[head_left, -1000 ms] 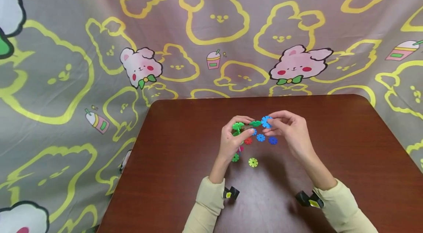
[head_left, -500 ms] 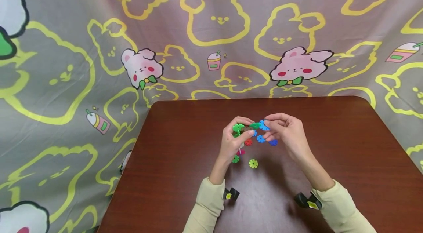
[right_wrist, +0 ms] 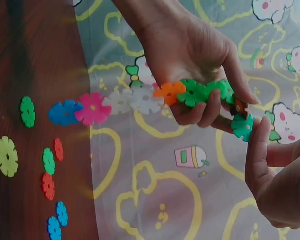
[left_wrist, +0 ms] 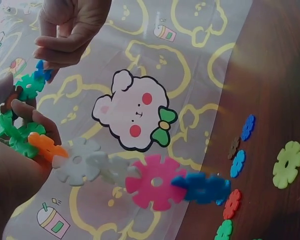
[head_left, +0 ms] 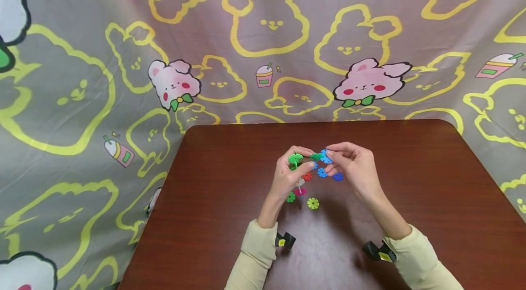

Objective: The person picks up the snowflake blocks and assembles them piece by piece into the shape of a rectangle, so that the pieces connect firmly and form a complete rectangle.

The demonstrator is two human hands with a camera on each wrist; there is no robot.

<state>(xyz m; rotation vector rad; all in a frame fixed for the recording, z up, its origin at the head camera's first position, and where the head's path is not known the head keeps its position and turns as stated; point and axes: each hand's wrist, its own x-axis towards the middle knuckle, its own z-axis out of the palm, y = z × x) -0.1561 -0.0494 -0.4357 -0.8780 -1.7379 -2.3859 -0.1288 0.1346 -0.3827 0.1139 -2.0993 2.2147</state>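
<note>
My left hand grips a chain of slotted plastic snowflake discs between thumb and fingers. In the left wrist view the chain hangs past the palm: green, an orange disc, whitish discs, a pink disc and a blue disc at its low end. Beyond my left fingertips, a brown disc joins a teal-green disc at the upper end. My right hand pinches a light blue disc, its edge right at the teal-green one. In the right wrist view my fingers mostly hide this blue disc.
Loose discs lie on the brown table below the hands: a yellow-green disc, a green disc, a red disc, a dark blue disc and several others. A patterned cloth hangs behind the table.
The right hand has shifted a little left and down, bringing the light blue disc from beside the teal-green disc to overlap its edge. The left hand stays nearly still with the chain.
</note>
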